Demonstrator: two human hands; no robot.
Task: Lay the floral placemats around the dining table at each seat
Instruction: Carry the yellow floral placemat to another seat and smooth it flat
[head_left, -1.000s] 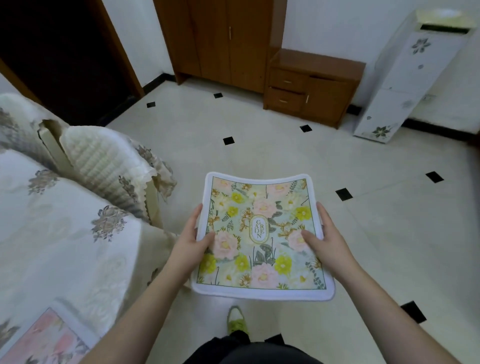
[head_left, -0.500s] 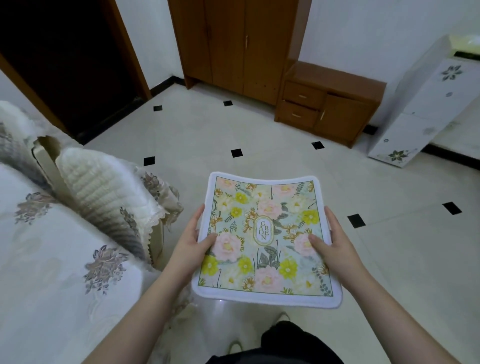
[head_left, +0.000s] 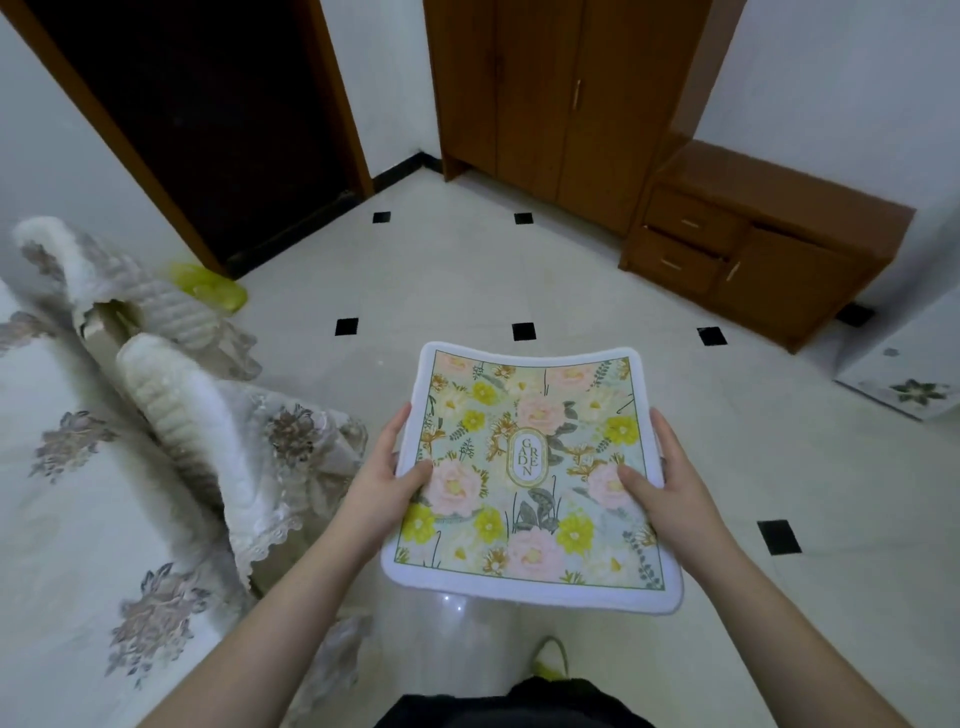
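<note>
A floral placemat (head_left: 530, 467) with a white border, pink and yellow flowers and a "GARDEN" label is held flat in front of me, above the tiled floor. My left hand (head_left: 384, 480) grips its left edge with the thumb on top. At the opposite edge my right hand (head_left: 670, 483) holds it the same way, thumb on the print. The dining table (head_left: 57, 467), under a white cloth with grey flowers, lies to my left; the mat is off its edge, not over it.
Two chairs with white padded covers (head_left: 171, 405) stand pushed against the table at left. A wooden wardrobe (head_left: 561, 98) and low drawer cabinet (head_left: 753, 244) line the far wall. A dark doorway (head_left: 208, 104), a yellow-green slipper (head_left: 213, 291) and a white appliance (head_left: 914, 364) border the open floor.
The view has turned left and moved forward along the table; a second chair and the slipper came into sight, and the pink mat on the table left it. Both hands keep holding the placemat.
</note>
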